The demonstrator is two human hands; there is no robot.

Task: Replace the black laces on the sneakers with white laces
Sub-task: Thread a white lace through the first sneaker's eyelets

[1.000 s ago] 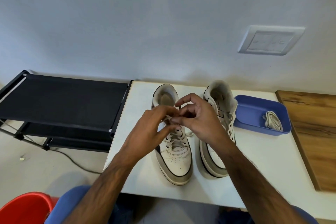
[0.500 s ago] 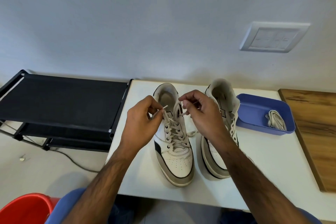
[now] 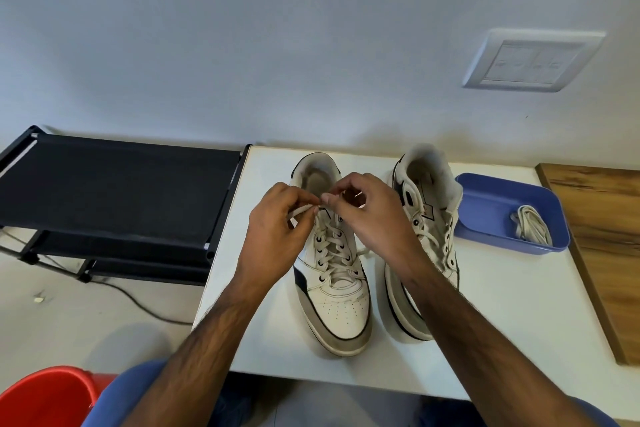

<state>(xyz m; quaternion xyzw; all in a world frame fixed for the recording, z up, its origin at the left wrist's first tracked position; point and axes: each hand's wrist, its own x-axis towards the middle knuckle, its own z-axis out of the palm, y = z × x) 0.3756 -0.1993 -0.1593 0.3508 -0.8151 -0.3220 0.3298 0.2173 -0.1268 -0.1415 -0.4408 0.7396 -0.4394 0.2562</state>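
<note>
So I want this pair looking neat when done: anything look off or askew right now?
Mostly the right sneaker: it leans on its side rather than standing flat like the left sneaker. A loose lace end trails between them.

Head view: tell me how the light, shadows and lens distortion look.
Head view: soft, even light with no glare; faint shadows on the wall behind the sneakers and on the floor left of the white table; wide-angle bending skews the wall switch plate; focus sharp on the left hand and right hand.
</note>
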